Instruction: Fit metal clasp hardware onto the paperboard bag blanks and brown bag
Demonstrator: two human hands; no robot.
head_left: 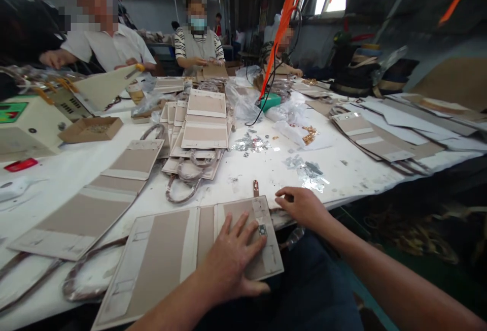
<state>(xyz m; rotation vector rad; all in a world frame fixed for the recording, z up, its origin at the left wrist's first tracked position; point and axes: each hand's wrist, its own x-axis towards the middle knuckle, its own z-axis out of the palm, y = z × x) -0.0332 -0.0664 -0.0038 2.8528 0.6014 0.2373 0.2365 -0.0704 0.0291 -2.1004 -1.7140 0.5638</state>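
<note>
A flat, unfolded handbag panel, beige with pale strips, lies at the table's near edge. My left hand rests on its right end with fingers spread, pressing it flat. A small square metal plate sits on the panel by my fingertips. Just beyond the panel's right corner is my right hand, its fingers curled in a pinch; whatever is between them cannot be made out. A small brown strap with metal on it sticks out past the panel's far edge. A plastic-wrapped handle curves out on the left.
Another panel lies left, and stacked panels with handles stand mid-table. Loose metal plates and gold-coloured pieces are scattered beyond. A machine stands left, more panels right. An orange strip hangs down. Co-workers sit opposite.
</note>
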